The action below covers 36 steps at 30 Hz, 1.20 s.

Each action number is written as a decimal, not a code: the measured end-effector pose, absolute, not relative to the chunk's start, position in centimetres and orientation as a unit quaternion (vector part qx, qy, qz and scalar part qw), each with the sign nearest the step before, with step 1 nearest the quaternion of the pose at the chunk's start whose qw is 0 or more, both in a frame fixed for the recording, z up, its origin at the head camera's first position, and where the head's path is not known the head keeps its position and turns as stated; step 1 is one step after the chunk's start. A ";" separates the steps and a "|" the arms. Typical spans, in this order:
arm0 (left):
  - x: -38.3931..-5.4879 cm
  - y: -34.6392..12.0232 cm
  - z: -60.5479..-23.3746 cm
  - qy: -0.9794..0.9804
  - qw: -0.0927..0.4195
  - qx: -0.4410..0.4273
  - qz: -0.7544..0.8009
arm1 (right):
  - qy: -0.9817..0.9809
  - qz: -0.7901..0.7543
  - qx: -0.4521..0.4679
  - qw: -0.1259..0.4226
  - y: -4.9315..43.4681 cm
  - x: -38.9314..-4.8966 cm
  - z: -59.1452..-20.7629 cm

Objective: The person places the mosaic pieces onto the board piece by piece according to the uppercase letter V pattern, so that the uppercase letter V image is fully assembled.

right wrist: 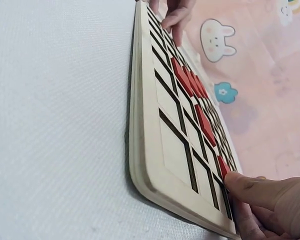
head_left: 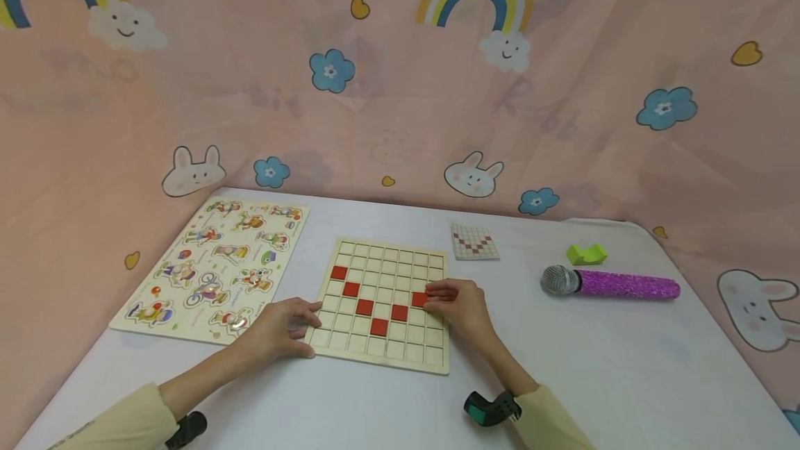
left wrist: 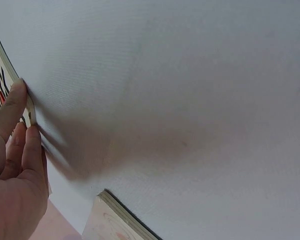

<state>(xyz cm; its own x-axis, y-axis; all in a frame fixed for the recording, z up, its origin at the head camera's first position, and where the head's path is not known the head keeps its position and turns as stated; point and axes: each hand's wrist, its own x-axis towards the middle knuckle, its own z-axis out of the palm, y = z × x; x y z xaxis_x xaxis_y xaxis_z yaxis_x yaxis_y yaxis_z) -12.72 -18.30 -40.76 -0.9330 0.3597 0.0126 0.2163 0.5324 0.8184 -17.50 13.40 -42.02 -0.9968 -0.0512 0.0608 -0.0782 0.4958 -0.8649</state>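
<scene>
A square wooden grid board [head_left: 381, 360] lies on the white table with several red tiles in a V pattern. My left hand [head_left: 278, 328] holds the board's left edge near its front corner. In the left wrist view, the thumb [left wrist: 15, 102] and fingers of that hand pinch the edge. My right hand [head_left: 461, 305] reaches over the board's right side, its thumb and fingertips on the rightmost red tile [head_left: 419, 299]. In the right wrist view, the right thumb [right wrist: 240, 184] meets that tile's corner, and the other fingers are partly hidden behind it.
A small pattern card [head_left: 475, 242] with a V lies behind the board. To the right are a purple glittery microphone [head_left: 625, 284] and a green block [head_left: 586, 255]. A wooden picture puzzle [head_left: 212, 262] lies on the left. A pink printed cloth [head_left: 387, 110] hangs behind the table.
</scene>
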 end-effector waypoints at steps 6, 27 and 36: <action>-12.7 -18.3 -40.7 0.873 0.079 0.165 0.452 | -0.859 0.509 0.047 0.014 13.7 -17.4 -41.9; -12.8 -18.1 -40.6 0.880 0.077 0.165 0.439 | -0.830 0.555 0.038 -0.041 16.0 -17.4 -41.5; -12.8 -18.2 -40.7 0.880 0.077 0.161 0.441 | -0.833 0.553 0.005 -0.032 19.6 -17.1 -41.3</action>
